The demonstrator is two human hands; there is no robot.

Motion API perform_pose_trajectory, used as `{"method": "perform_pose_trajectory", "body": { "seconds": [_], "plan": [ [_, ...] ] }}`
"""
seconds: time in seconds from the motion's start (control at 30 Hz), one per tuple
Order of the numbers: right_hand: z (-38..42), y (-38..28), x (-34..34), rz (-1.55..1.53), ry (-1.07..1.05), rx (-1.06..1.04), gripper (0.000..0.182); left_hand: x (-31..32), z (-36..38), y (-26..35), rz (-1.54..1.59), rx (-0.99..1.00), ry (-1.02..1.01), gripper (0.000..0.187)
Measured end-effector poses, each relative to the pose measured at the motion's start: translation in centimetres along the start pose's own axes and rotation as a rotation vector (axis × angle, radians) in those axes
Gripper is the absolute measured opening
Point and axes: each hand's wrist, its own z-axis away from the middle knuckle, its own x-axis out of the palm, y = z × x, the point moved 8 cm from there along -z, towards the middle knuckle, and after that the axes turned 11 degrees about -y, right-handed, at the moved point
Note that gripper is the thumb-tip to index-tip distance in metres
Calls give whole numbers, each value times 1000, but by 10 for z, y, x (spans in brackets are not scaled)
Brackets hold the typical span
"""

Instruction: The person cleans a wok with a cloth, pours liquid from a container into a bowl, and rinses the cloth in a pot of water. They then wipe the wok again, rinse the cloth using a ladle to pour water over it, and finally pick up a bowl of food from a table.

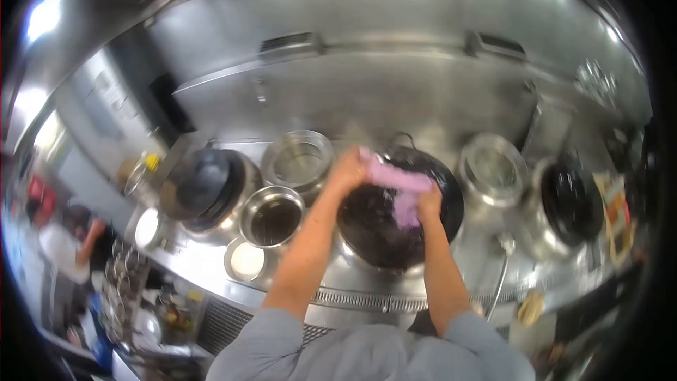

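A twisted pink-purple cloth [398,178] stretches between my two hands above a large dark wok [374,240]. My left hand [349,171] is closed round the cloth's upper left end, over the wok's left rim. On the other side, my right hand [429,203] grips the cloth lower down, and a loose end hangs beside it toward the wok. The wok's inside looks dark and shiny, with light glints in it. Both hands are somewhat blurred.
Left of the wok stand a steel pot of dark liquid [272,220], a strainer pot [297,160], a bowl of white contents [247,261] and another wok [204,180]. Rightward are a steel pot [493,169] and a dark wok [572,201]. Another person [63,243] stands far left.
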Motion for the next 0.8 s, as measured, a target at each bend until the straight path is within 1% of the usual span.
{"method": "perform_pose_trajectory", "body": {
  "seconds": [0.03, 0.07, 0.1, 0.13, 0.17, 0.2, 0.27, 0.3, 0.33, 0.37, 0.4, 0.43, 0.47, 0.53, 0.6, 0.67, 0.7, 0.73, 0.8],
  "plan": [
    [-4, 10, -1, -92, 29, 15, 30, 17, 12, -27, -93, -80, -179, 27],
    [-22, 33, -5, 83, -23, -56, 38, 37, 21, -59, -244, -231, -259, 42],
    [-1, -5, 15, 221, -65, 14, 47, 58, 31, -91, -406, -370, -364, 60],
    [4, -22, 30, 367, -122, -115, 53, 88, 37, -127, -249, -552, -290, 98],
    [5, -16, 38, 317, -140, 10, 51, 120, 35, -128, -41, -363, -333, 123],
    [4, -17, 45, 169, -170, -1, 51, 140, 34, -122, 92, -312, -300, 120],
    [10, -16, 52, -121, -220, 9, 51, 161, 21, -118, 284, -227, -199, 91],
    [14, -20, 47, -177, -224, -11, 43, 167, 11, -126, 323, -195, -150, 82],
    [22, -22, 42, -283, -236, 42, 40, 154, 17, -108, 360, -168, -100, 74],
    [33, -23, 37, -391, -246, 103, 38, 143, 28, -102, 254, -305, -78, 44],
    [37, -19, 31, -497, -257, 160, 35, 135, 21, -99, 158, -262, -37, 40],
    [36, 7, 20, -513, -369, 212, 36, 133, 10, -96, 63, -220, 4, 35],
    [48, 31, 8, -490, -501, 336, 51, 131, 5, -95, -31, -186, 39, 31],
    [70, 45, 1, -451, -570, 466, 64, 128, 7, -62, -63, -123, 3, 30],
    [72, 33, 19, -714, -465, 474, 65, 143, 4, -50, -68, -66, -34, 33],
    [72, 42, 22, -995, -370, 453, 65, 152, 1, -39, -102, 96, -57, 39],
    [70, 40, 16, -819, -511, 432, 64, 149, 1, -36, -146, 139, -19, 38],
    [76, 36, 15, -641, -646, 403, 63, 140, 6, -38, -144, 105, 2, 40],
    [78, 38, 5, -678, -509, 498, 61, 122, 7, -39, -140, 66, 45, 43]
  ]
}}
